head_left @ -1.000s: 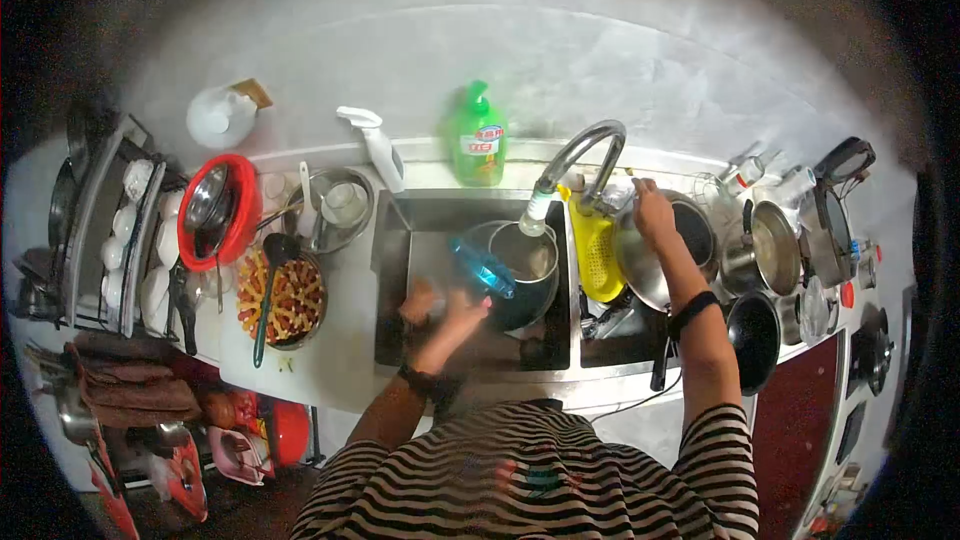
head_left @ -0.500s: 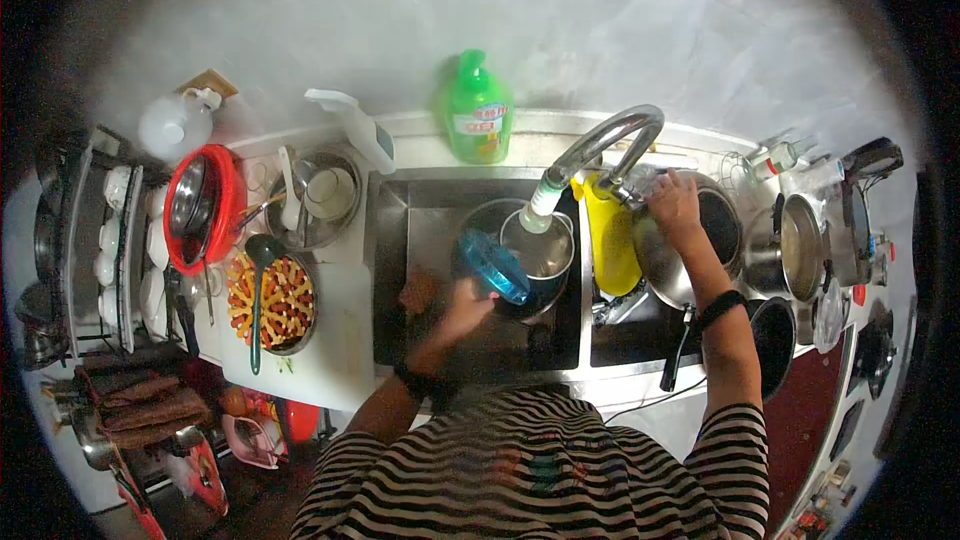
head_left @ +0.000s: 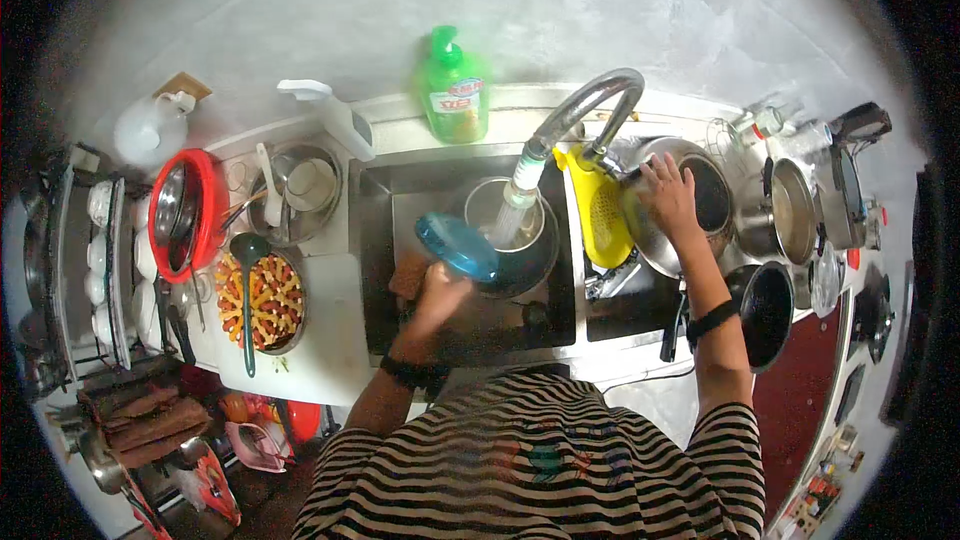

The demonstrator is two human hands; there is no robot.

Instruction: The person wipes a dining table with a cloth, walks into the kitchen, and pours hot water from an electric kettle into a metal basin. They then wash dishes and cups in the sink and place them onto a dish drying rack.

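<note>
My left hand (head_left: 440, 298), slightly blurred, is closed on the rim of a translucent blue bowl (head_left: 455, 245), tilted over the left sink basin (head_left: 385, 205). Water streams from the faucet (head_left: 530, 165) into a metal pot (head_left: 484, 202), which sits in a dark pan (head_left: 530, 275) in that basin. My right hand (head_left: 670, 200) has its fingers spread beside the faucet lever (head_left: 622, 175), over a large metal pan (head_left: 655, 245). Whether it touches either one I cannot tell. A brown scrubber (head_left: 407, 278) lies left of the pan.
A yellow strainer (head_left: 603, 225) leans in the right basin. Behind the sink stands a green soap bottle (head_left: 458, 100). On the left counter are a bowl of cut food (head_left: 275, 305) with a dark ladle (head_left: 248, 310) and a red basin (head_left: 213, 205). Several pots crowd the right side.
Water now runs from the faucet, where no stream showed before. My left hand has moved the blue bowl left, away from the spout. My right hand has spread its fingers near the lever.
</note>
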